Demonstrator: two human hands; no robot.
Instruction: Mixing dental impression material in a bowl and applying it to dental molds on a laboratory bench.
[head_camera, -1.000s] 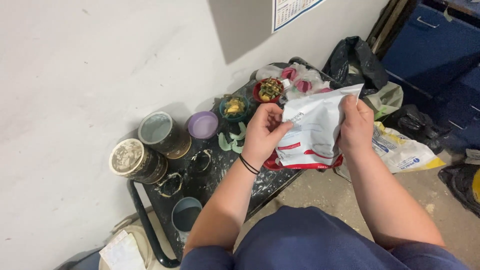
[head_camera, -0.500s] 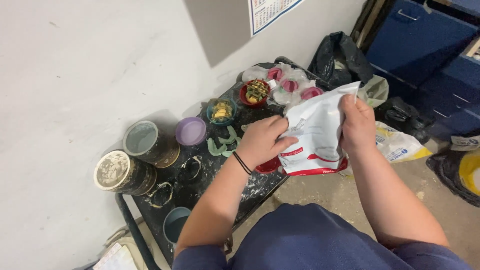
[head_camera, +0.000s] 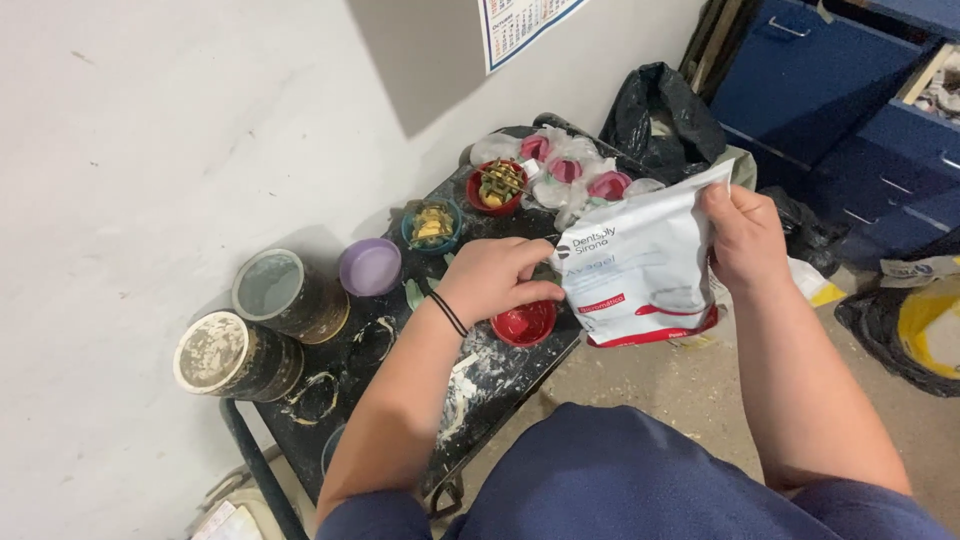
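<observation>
**Pouch gripped at both top corners above the red bowl**

A white foil pouch (head_camera: 640, 275) with a red band is held upright over the edge of the dark, spattered worktop (head_camera: 480, 385). The left hand (head_camera: 490, 280) is pinched shut on its upper left corner, the right hand (head_camera: 745, 235) on the upper right. A small red bowl (head_camera: 525, 323) sits just below. The step in hand appears to be opening the top; a steady pull apart seems called for next.
</observation>
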